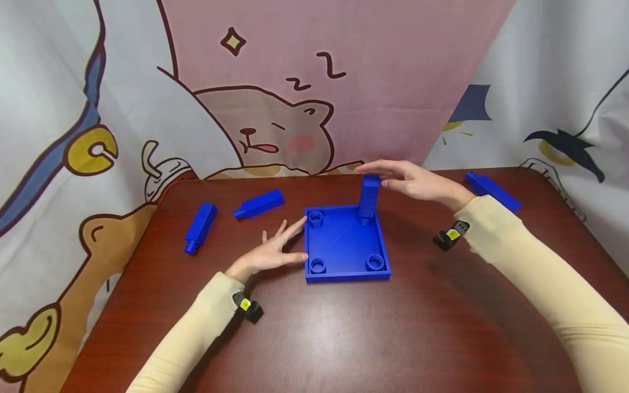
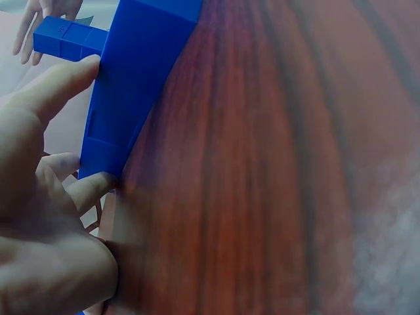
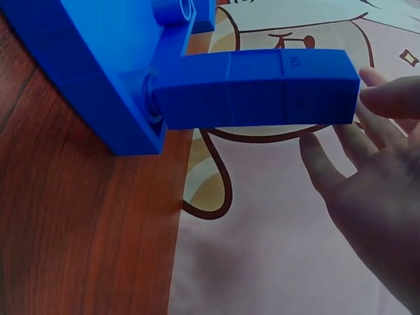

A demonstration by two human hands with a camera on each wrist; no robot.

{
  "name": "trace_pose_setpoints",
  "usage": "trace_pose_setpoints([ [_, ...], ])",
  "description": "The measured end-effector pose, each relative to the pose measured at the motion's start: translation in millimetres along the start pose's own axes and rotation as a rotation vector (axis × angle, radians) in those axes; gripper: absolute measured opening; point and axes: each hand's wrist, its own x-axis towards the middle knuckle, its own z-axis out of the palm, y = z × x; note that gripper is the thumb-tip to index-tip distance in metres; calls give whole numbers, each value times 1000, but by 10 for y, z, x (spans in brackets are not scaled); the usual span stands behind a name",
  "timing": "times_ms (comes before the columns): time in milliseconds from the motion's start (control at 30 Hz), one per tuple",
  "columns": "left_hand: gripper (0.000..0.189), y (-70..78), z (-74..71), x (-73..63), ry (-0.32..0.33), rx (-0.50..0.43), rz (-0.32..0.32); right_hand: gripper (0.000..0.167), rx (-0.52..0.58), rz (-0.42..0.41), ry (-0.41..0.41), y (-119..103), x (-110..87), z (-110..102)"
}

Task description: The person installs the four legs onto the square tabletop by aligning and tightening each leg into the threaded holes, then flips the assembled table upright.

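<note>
A square blue tray-like base [image 1: 346,243] with a raised rim lies on the table, with round sockets in its corners. In its far right corner a square blue leg [image 1: 369,196] stands upright, its lower end at the socket. My left hand [image 1: 267,255] rests spread against the base's left side, thumb and fingertips at the rim, as the left wrist view also shows. Close about the top of the leg is my right hand [image 1: 410,179], its fingers extended; in the right wrist view the thumb [image 3: 394,98] is right by the leg's end.
Two loose blue legs with threaded ends, a nearer leg [image 1: 200,228] and a farther leg [image 1: 259,204], lie left of the base. Another leg [image 1: 493,191] lies at the far right, beyond my right wrist. A printed curtain [image 1: 383,82] hangs behind the brown table [image 1: 344,338].
</note>
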Motion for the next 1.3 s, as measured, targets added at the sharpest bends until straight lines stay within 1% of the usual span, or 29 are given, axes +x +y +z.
trace_pose_setpoints([
  [167, 87, 8, 1, -6, 3, -10, 14, 44, -8, -3, -7, 59, 2, -14],
  [233, 88, 8, 0, -4, 2, -12, 12, 42, -4, 0, 9, 81, 0, -13],
  [333, 87, 2, -3, 0, 1, -10, 6, 39, -9, 19, 74, 105, -3, 6],
  [467, 87, -5, -1, 0, 1, -9, -2, 34, -76, 49, 206, 121, -9, 69],
  [533, 87, -7, 1, -4, 1, -12, -4, 33, -115, 58, 255, 67, -17, 118],
  [567, 87, -6, 2, -7, 2, -13, -3, 33, -129, 64, 271, 10, -23, 144],
  [633, 87, -7, 5, -7, 3, -15, 0, 33, -152, 70, 294, -11, -24, 172],
  [733, 87, -10, 8, -3, 4, -18, 3, 35, -162, 90, 307, -27, -32, 191],
  [767, 87, -11, 9, 0, 5, -19, 4, 35, -159, 93, 309, 8, -32, 182],
  [800, 87, -12, 9, 2, 5, -19, 8, 36, -159, 96, 307, 56, -32, 169],
  [900, 86, -13, 10, 6, 5, -19, 11, 43, -141, 91, 275, 50, -32, 134],
  [1033, 86, -15, 8, 3, 7, -15, 6, 50, -90, 47, 184, 50, -15, 69],
  [1100, 86, -13, 6, 1, 8, -11, 4, 50, -51, 24, 131, 56, -5, 46],
  [1200, 87, -14, 7, 6, 10, -7, 9, 50, -5, 23, 62, 67, 5, 33],
  [1300, 87, -14, 6, 8, 6, -7, 6, 47, 9, 42, 36, 82, 11, 39],
])
